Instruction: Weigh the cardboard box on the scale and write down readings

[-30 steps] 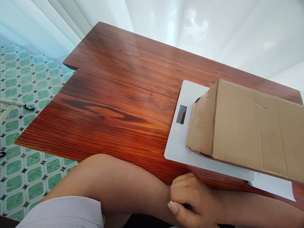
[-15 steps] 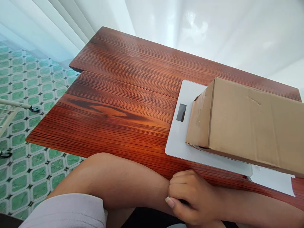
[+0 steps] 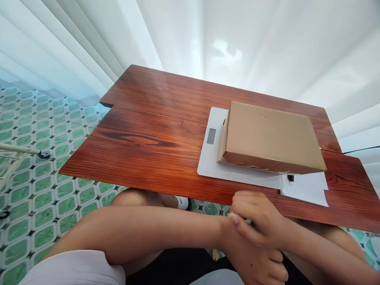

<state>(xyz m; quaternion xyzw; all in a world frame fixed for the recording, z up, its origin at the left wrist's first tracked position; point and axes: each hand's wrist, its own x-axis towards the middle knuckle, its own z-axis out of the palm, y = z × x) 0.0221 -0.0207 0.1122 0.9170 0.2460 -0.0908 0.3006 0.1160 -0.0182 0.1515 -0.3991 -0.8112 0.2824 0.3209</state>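
Observation:
My left hand [image 3: 261, 263] and my right hand [image 3: 257, 219] are together just in front of the near edge of the wooden table [image 3: 148, 130], below its top. The right hand lies over the left one near the wrist, fingers curled. My left fingers are curled too, and neither hand holds an object. On the table a closed brown cardboard box [image 3: 270, 134] rests on a flat white scale [image 3: 208, 162] with a dark display [image 3: 211, 135]. The box is nearest my right hand, about a hand's length beyond it.
A white sheet of paper [image 3: 308, 189] lies under the scale's right end, with a small black item [image 3: 290, 178] on it. White curtains [image 3: 237, 39] hang behind the table. Green patterned floor tiles [image 3: 44, 130] and a white stand leg [image 3: 18, 149] are at the left.
The view has pulled back and risen, so the whole table and box show. My hands have drawn away from the table edge toward my body, and my left hand has come into view under the right.

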